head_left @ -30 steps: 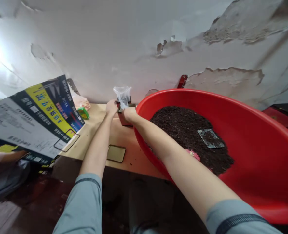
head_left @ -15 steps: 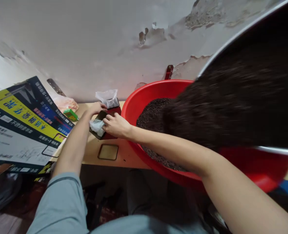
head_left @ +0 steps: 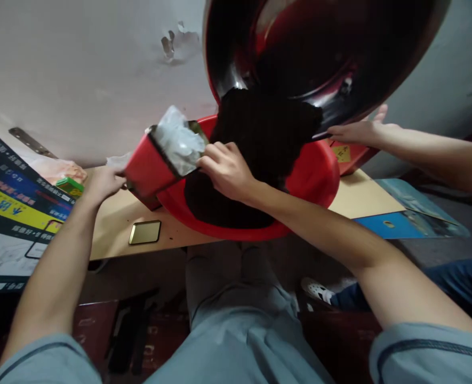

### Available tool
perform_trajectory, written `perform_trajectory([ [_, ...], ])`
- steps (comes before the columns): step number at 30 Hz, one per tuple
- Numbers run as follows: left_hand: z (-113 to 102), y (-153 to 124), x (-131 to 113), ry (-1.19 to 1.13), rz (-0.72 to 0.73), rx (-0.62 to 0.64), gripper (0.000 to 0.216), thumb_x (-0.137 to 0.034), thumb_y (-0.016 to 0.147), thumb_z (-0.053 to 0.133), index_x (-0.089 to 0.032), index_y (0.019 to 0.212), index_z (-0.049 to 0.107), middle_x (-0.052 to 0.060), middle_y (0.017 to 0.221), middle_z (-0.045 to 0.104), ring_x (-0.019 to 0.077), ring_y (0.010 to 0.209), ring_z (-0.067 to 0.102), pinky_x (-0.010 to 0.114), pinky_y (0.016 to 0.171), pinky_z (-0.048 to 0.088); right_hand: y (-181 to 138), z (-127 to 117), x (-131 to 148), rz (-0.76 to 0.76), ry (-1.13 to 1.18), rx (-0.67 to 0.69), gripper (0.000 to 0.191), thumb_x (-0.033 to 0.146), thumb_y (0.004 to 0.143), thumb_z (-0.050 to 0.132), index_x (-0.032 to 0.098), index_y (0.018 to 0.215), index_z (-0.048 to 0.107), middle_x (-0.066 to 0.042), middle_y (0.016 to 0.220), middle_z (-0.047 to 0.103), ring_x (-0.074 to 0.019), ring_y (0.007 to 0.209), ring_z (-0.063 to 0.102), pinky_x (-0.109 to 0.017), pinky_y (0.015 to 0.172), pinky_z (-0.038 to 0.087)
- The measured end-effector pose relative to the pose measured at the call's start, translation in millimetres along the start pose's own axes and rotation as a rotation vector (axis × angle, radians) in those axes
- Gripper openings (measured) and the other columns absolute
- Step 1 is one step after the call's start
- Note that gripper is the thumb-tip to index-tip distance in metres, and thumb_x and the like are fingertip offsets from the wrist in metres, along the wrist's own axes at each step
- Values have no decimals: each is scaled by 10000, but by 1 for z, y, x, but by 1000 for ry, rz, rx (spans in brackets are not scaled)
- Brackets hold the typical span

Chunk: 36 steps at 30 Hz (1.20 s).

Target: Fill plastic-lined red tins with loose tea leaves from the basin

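Inspector: State the condition of both hands.

Operator: From my remote post, I find the right hand (head_left: 228,169) grasping a red tin (head_left: 145,168) by its rim, near the centre of the frame, fingers at a corner beside a plastic bag (head_left: 180,140). The left hand (head_left: 104,184), left of centre, has its fingertips at the tin's lower end; whether they grip, I cannot tell.

Inspector: And the red tin's position?

Operator: Tilted, mouth toward the upper right, over the left edge of a red tub (head_left: 324,181). At upper right, a co-worker's hand (head_left: 359,133) supports a dark basin (head_left: 340,64), tipped so that a dark loose mass (head_left: 260,133) reaches down into the tub. A flat lid (head_left: 144,233) lies on the table (head_left: 111,234), left of centre.

Inspector: Hazards?

Operator: I note three. A weak left hold could let the tin swivel about its rim. A snag under the right fingers could tear the bunched bag. Should the basin swing left, its load could strike the right forearm (head_left: 308,216).
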<state>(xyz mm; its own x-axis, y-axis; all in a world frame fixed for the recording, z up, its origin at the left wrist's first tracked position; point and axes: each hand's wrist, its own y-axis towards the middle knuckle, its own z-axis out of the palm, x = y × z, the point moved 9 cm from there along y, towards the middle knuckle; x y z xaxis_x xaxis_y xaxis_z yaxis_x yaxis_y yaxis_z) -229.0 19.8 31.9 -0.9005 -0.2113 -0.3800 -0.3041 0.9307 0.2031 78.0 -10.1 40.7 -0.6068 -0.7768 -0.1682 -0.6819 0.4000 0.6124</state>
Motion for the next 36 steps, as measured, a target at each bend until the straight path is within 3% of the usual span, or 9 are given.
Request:
perform_trajectory([
  [2,-21,2,-19,-16,8,-101,140,-236,964,617,-215,985,754,-50,812,783,192,946,752,408,963,616,-19,7,-26,74,2,53,331,175,1106,355,173,1251,652,-139,1168,668,-290,1145,561,-419,920,349],
  [6,-29,-3,-114,-296,224,-198,312,-270,932,545,-145,1102,775,41,974,829,117,684,726,277,702,619,-39,39,-45,50,-19,260,299,74,1024,475,152,1234,674,-149,1212,696,-294,1169,576,-406,900,342],
  [9,18,-10,-191,-129,400,24,283,-306,933,617,-175,1095,807,45,993,829,185,875,767,302,842,615,-37,53,-45,-29,-9,360,276,67,987,545,160,1207,684,-135,1251,706,-276,1169,594,-385,869,334],
  [12,63,-13,-235,40,584,151,318,-412,904,724,-215,1137,812,57,1154,813,259,1094,743,347,999,569,-28,54,-50,-76,23,403,260,102,988,568,163,1206,696,-130,1231,734,-278,1195,608,-381,868,325],
  [14,75,-7,-243,51,645,170,312,-398,891,743,-208,1129,811,65,1191,801,269,1134,725,354,1035,547,-22,50,-61,-39,70,384,240,130,999,561,160,1176,719,-133,1185,757,-282,1173,631,-391,890,324],
  [20,71,4,-237,-207,679,165,306,-420,963,651,-179,1080,797,58,1147,795,226,1092,714,338,1009,536,-29,40,-79,147,324,172,204,248,976,674,158,1137,762,-94,976,781,-250,968,703,-400,919,367],
  [26,103,-5,-228,-165,642,343,346,-454,962,641,-162,1094,770,83,1132,795,237,1045,724,334,960,539,-41,57,-51,51,452,273,218,260,1016,658,154,1187,741,-119,1079,782,-240,989,705,-357,826,430],
  [32,79,-11,-206,-53,579,190,266,-396,950,660,-158,969,777,87,1019,771,242,975,695,370,933,531,-41,40,-64,70,476,130,301,339,1093,532,169,955,738,-109,1033,716,-215,907,662,-371,815,412],
  [36,70,-39,-209,61,622,204,186,-301,937,695,-174,927,831,76,909,767,233,902,692,372,908,531,-40,37,-73,229,553,60,228,361,1073,544,170,1043,666,-131,1141,688,-200,863,638,-333,729,425],
])
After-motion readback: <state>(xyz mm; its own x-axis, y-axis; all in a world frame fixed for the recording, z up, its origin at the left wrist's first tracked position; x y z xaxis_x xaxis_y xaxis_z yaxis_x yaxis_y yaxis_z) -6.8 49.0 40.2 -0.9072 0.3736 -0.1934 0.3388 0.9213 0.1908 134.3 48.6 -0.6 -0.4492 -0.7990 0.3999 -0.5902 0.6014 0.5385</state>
